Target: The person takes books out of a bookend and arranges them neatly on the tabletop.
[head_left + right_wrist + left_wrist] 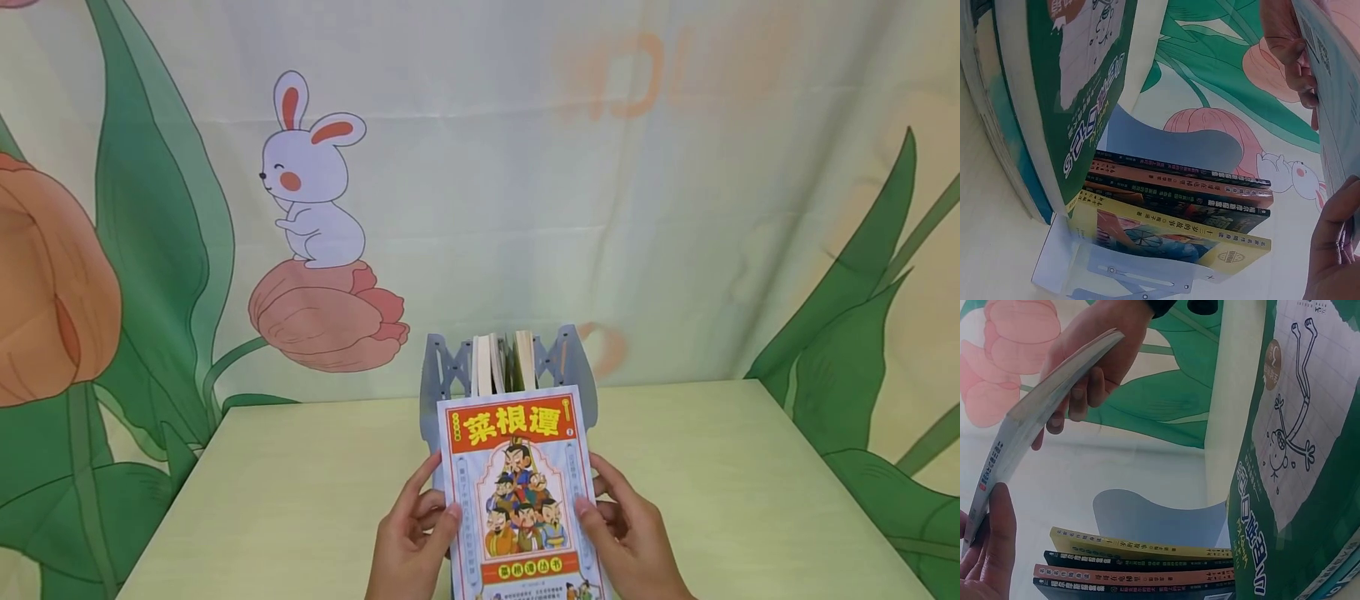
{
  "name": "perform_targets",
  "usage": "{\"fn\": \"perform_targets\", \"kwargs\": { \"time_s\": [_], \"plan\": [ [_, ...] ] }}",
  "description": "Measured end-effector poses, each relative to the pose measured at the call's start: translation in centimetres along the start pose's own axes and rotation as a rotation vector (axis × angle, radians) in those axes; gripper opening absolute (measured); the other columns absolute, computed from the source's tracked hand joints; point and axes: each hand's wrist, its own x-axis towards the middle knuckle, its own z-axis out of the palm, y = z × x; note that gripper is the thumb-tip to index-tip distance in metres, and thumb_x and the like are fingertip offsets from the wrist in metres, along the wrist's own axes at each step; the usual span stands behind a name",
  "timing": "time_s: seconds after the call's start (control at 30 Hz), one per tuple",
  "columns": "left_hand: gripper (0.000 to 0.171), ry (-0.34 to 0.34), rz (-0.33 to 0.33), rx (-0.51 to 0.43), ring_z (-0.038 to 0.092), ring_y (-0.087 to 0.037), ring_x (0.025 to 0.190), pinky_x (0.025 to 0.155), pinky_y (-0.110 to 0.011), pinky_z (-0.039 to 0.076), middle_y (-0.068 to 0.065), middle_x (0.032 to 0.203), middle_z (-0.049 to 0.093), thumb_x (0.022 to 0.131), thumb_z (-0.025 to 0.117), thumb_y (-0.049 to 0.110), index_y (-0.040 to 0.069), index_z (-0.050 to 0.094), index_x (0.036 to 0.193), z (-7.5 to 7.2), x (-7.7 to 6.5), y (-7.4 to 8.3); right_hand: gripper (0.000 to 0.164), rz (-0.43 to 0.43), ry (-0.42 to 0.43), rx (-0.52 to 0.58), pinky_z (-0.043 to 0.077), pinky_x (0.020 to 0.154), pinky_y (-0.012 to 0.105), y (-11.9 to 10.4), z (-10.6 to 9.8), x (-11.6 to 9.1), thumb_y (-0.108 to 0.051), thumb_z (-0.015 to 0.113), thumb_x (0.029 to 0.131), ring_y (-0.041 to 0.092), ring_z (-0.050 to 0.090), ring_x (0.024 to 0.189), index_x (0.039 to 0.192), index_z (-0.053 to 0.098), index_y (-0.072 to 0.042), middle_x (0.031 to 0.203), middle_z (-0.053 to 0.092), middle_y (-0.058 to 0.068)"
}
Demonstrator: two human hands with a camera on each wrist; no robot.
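Currently the left hand (412, 537) and right hand (633, 537) are gripping a glossy, rectangular paperback (525, 500) by its sides, above the counter (285, 508). Behind it, slim books (484, 364) are standing in a smooth, curved-ended grey-blue rack (580, 362).

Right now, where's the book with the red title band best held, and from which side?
Probably by both long edges of the book, from left and right, as the left hand and right hand do: it is thin and flat, so thumbs suit the front, fingers the back.
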Motion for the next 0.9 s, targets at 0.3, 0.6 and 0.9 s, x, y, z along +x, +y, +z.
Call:
{"fn": "perform_targets", "kwargs": {
  "time_s": [0.3,0.6,0.9],
  "plan": [
    [0.061,-0.01,-0.085,0.032,0.071,-0.018,0.088,0.069,-0.027,0.058,-0.016,0.109,0.069,0.097,0.06,0.016,0.022,0.034,0.152,-0.4,-0.2,-0.3,0.05,0.066,0.022,-0.046,0.054,0.06,0.023,-0.1,0.0,-0.1,-0.014,0.064,0.095,0.01,0.069,0.072,0.142,0.048,-0.017,0.096,0.057,0.007],
    [0.064,-0.066,-0.133,0.04,0.071,-0.019,0.09,0.07,-0.024,0.057,-0.015,0.109,0.068,0.097,0.061,0.021,0.021,0.03,0.154,-0.7,-0.5,-0.6,0.054,0.133,0.009,-0.063,0.055,0.059,0.024,0.3,-0.1,-0.3,-0.014,0.067,0.093,0.011,0.069,0.069,0.143,0.048,-0.017,0.093,0.056,0.007],
    [0.065,-0.072,-0.148,0.069,0.068,-0.016,0.084,0.066,-0.023,0.056,-0.013,0.101,0.068,0.096,0.061,0.019,0.013,0.031,0.154,-0.7,-0.8,-1.0,0.055,0.106,-0.025,-0.087,0.054,0.054,0.024,0.8,-0.2,-0.8,-0.014,0.067,0.093,0.01,0.066,0.059,0.143,0.046,-0.011,0.087,0.058,0.008]
  ]
}}
